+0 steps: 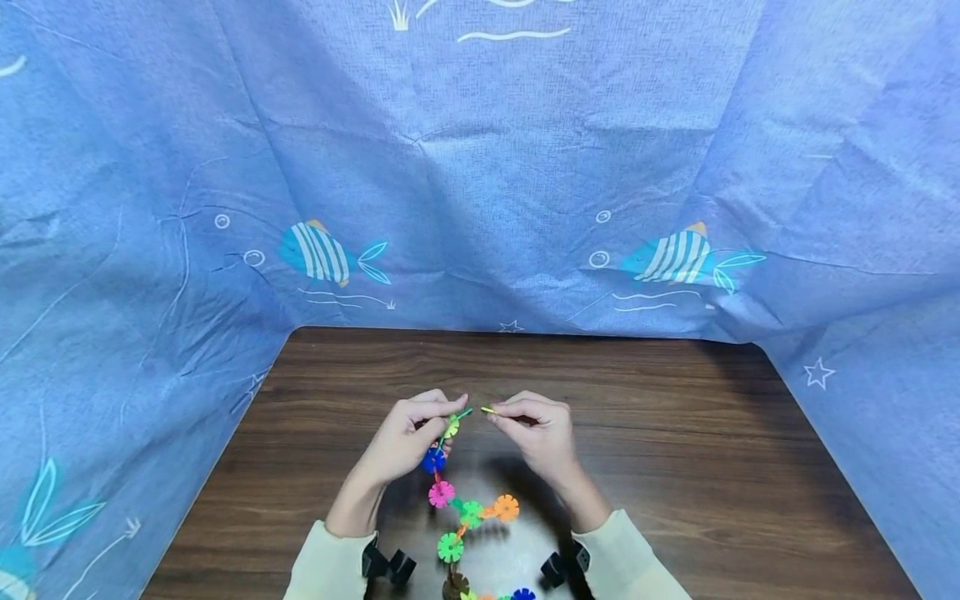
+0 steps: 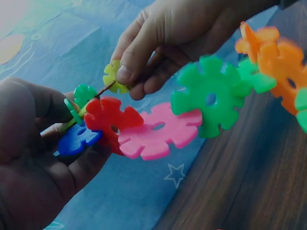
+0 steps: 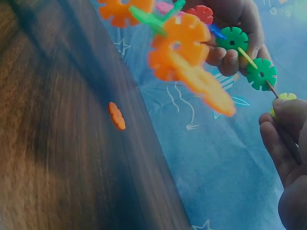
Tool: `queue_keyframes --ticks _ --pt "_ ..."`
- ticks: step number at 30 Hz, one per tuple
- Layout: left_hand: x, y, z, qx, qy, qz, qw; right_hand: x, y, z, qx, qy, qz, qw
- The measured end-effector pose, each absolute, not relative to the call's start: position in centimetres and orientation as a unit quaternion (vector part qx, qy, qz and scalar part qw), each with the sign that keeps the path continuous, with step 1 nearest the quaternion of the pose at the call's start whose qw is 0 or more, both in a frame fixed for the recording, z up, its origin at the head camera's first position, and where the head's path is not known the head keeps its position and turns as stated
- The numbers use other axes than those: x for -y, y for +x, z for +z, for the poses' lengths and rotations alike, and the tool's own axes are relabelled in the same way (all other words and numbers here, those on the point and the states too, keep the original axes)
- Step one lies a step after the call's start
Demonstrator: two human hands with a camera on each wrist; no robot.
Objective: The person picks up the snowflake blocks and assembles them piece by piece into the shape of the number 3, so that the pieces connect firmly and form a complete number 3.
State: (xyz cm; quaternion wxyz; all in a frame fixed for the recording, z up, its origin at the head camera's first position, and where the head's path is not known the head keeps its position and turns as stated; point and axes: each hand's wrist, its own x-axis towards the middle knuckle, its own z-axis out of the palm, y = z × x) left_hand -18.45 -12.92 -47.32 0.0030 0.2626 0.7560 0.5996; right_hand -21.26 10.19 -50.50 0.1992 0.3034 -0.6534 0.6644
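Observation:
A chain of interlocked plastic snowflake discs (image 1: 450, 517) hangs from my left hand (image 1: 448, 414) toward my body above the wooden table (image 1: 675, 433). My left hand (image 2: 62, 127) grips its top end, around a blue disc (image 2: 76, 139), a red disc (image 2: 108, 120) and a green disc (image 2: 84, 93). Pink (image 2: 156, 132), green (image 2: 208, 100) and orange (image 2: 283, 62) discs follow. My right hand (image 1: 495, 414) pinches a yellow-green disc (image 2: 113, 76) right at the chain's tip. A thin edge-on piece (image 3: 272, 88) runs between the end green disc (image 3: 261, 73) and that yellow-green disc (image 3: 286, 97).
Blue fish-print cloth (image 1: 480, 167) walls the table at the back and on both sides. In the right wrist view a small orange piece (image 3: 116, 116) shows by the table's edge. Dark wrist mounts (image 1: 390, 567) sit at both cream sleeves.

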Motion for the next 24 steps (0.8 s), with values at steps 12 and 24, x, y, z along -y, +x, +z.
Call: queue_keyframes --ticks 12,24 --pt "14.2 -18.2 -46.8 -0.807 0.230 0.544 -0.005 -11.1 -21.3 -50.9 0.665 0.299 0.679 0.077" --pt "17.7 -17.9 -45.6 -0.809 0.162 0.565 -0.028 -9.7 -26.3 -53.1 0.808 0.292 0.505 -0.083"
